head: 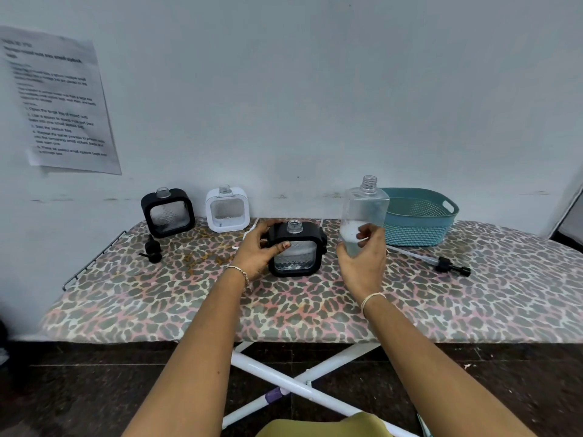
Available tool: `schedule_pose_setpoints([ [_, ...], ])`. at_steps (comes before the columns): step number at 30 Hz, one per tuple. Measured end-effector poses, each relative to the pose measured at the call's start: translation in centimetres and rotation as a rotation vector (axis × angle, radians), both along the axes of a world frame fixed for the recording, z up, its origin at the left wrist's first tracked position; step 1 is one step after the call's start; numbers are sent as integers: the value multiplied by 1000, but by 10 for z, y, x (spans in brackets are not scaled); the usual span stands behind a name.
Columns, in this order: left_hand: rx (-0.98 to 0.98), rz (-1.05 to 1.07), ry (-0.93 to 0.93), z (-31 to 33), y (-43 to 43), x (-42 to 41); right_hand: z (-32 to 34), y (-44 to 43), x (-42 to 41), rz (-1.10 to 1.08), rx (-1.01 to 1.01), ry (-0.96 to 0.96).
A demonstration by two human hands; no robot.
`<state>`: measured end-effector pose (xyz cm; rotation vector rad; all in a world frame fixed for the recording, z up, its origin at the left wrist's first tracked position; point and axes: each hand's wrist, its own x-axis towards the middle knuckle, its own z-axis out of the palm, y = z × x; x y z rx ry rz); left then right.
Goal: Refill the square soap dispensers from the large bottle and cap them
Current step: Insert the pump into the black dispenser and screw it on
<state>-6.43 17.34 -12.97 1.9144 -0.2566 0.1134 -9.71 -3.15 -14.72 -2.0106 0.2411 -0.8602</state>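
Observation:
A black square dispenser [296,252] stands uncapped in the middle of the board, with some clear liquid at its bottom. My left hand [258,250] grips its left side, thumb across the front. My right hand [362,263] holds the large clear bottle [364,212] upright by its lower part; the bottle is open and holds a little liquid. Against the wall stand another black dispenser [167,212] and a white dispenser [227,209], both uncapped.
A black pump cap [153,249] lies at the left, and a pump with a long tube [441,263] lies at the right. A teal basket [419,216] stands behind the bottle. The leopard-print ironing board [284,310] ends at a near edge above white legs.

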Motion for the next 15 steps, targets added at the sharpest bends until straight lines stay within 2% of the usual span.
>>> schedule_pose_setpoints([
  [8, -47, 55, -12, 2, 28, 1, -5, 14, 23, 260, -479, 181],
  [15, -51, 24, -7, -1, 37, 11, -2, 29, 49, 330, -744, 503],
])
